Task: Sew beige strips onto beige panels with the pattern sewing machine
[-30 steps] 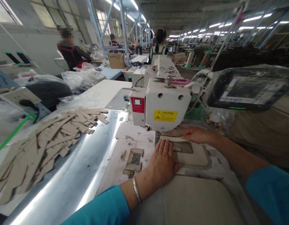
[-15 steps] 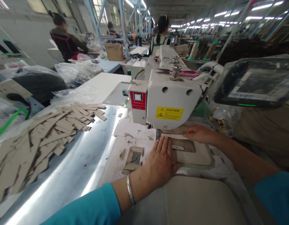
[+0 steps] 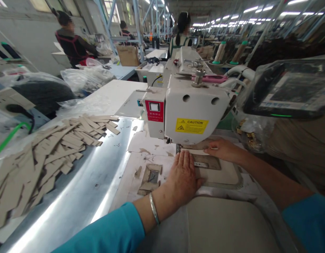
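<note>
My left hand (image 3: 182, 179) lies flat with its fingers stretched out, fingertips at the left end of a pale beige strip (image 3: 195, 152). Beneath and beside it is a beige panel (image 3: 225, 175) with a rectangular cut-out, set in a clamp plate under the head of a sewing machine (image 3: 194, 105). At the strip's right end, the fingers of my right hand (image 3: 222, 149) are pinched together on it. A small shiny metal bit (image 3: 214, 148) shows at those fingers; its kind is unclear. The needle area is partly hidden behind the machine head.
A heap of beige strips (image 3: 59, 147) lies on the metal tabletop (image 3: 99, 189) at left. Nearest me is a large beige panel (image 3: 228, 221). A plastic-wrapped control screen (image 3: 291, 88) juts in at right. Co-workers (image 3: 72, 42) sit farther back.
The view has shifted slightly. My left hand stays flat by the strip with its forearm a little farther right; the right fingers remain at the strip's end, and a small metal bit now shows there.
</note>
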Action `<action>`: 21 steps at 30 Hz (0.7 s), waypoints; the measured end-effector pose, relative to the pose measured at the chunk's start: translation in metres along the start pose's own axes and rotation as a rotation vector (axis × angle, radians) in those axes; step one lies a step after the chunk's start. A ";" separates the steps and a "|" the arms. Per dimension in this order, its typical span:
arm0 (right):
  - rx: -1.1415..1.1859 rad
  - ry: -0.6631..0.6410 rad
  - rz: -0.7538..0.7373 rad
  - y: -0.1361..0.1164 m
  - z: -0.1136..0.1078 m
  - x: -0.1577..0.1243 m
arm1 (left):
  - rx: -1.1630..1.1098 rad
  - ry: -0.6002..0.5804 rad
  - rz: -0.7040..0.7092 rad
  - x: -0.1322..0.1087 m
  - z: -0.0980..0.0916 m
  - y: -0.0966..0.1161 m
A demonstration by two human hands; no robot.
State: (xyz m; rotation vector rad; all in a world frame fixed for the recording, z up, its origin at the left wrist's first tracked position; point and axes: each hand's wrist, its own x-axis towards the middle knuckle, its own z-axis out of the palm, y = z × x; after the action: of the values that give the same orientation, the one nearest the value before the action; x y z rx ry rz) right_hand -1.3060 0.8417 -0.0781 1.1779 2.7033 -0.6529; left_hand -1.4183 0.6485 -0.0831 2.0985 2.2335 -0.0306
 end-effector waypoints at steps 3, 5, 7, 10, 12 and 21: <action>0.040 -0.015 0.001 -0.001 0.000 0.000 | 0.013 -0.006 -0.029 0.006 -0.002 0.002; 0.037 -0.014 0.019 -0.004 -0.001 -0.001 | 0.016 -0.016 -0.042 0.009 -0.004 0.005; 0.033 -0.020 0.033 -0.007 -0.002 -0.002 | 0.011 -0.025 -0.055 0.011 -0.005 0.007; 0.013 -0.024 0.025 -0.010 -0.003 -0.003 | -0.030 -0.009 -0.067 0.011 -0.002 0.005; -0.003 -0.015 0.019 -0.011 -0.003 -0.003 | -0.073 0.013 -0.039 0.010 0.000 -0.001; 0.040 -0.001 -0.013 -0.013 -0.006 -0.003 | -0.126 -0.044 0.023 0.020 -0.010 -0.008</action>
State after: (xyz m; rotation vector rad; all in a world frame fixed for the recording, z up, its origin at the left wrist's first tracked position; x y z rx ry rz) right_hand -1.3127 0.8345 -0.0673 1.1699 2.7120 -0.7127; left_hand -1.4284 0.6683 -0.0745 2.0372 2.1272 0.0629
